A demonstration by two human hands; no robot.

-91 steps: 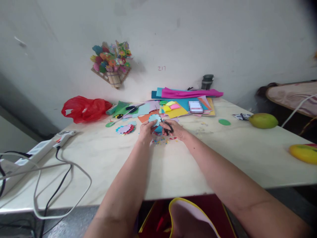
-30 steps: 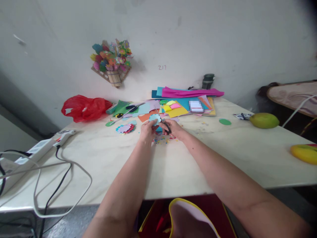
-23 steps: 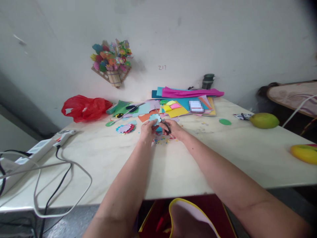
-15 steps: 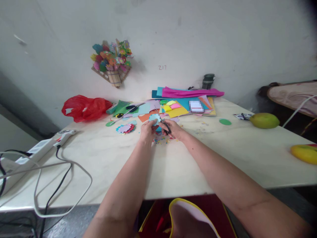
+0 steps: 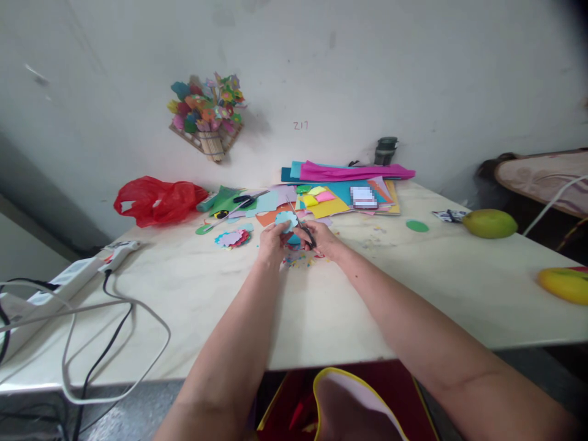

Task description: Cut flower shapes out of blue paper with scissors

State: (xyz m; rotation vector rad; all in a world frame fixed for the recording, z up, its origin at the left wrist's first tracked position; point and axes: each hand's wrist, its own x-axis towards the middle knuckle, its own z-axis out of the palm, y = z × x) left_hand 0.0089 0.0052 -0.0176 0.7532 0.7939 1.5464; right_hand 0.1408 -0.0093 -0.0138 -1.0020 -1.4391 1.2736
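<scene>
My left hand (image 5: 274, 239) pinches a light blue paper flower (image 5: 285, 219) with a scalloped edge, held just above the table. In my right hand (image 5: 321, 238) is a pair of scissors (image 5: 309, 235) with dark handles, its blades pointing up and away beside the flower's right edge. Small colored paper scraps (image 5: 301, 260) lie under both hands. Left of my left hand rests a stack of scalloped paper flowers (image 5: 233, 237), lilac on top with blue and red below. Whether the blades touch the paper, I cannot tell.
Colored paper sheets (image 5: 334, 206) spread along the back, near a second pair of scissors (image 5: 245, 199). A red plastic bag (image 5: 156, 201) sits at back left. Power strips (image 5: 68, 278) and cables occupy the left. A green paper oval (image 5: 417, 226) and mangoes (image 5: 490, 223) lie to the right.
The light blue flower has tilted or turned slightly in my left hand, and the scissors have shifted a little. The other things on the table stay where they were.
</scene>
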